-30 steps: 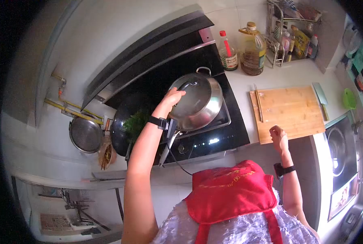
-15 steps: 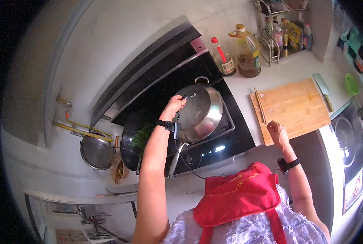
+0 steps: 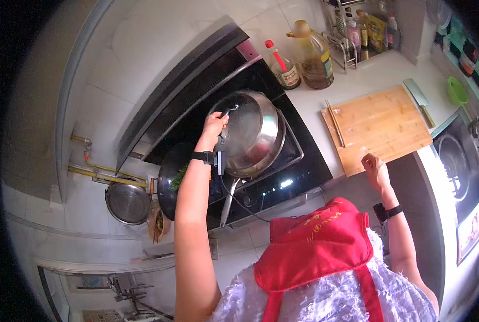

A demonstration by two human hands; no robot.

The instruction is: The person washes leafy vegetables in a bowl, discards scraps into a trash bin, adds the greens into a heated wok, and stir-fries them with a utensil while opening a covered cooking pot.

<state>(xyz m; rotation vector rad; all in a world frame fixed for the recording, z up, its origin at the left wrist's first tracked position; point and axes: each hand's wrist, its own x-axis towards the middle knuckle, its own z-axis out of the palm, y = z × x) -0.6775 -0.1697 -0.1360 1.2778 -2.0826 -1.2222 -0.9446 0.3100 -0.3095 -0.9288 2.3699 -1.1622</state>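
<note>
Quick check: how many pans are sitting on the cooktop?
2: the steel pan, below the lid the left hand holds, and the dark wok left of it, partly hidden by the left arm, which could hide more.

No text reads clearly, even the apron lettering (image 3: 322, 217).

Stove left, board right

On the stove (image 3: 312, 161), the wok (image 3: 166, 193) sits left and the pan (image 3: 282, 135) right, with the lid (image 3: 242, 131) over the pan and the left hand (image 3: 214, 125) on the lid's handle. By the stove's far right corner stand a bottle (image 3: 286, 77) and, right of it, a jug (image 3: 317, 63). Right of the stove lies the cutting board (image 3: 381, 126), chopsticks (image 3: 335, 123) along its left side, a cleaver (image 3: 418, 96) beside its right, the right hand (image 3: 376, 170) at its near edge.
</note>
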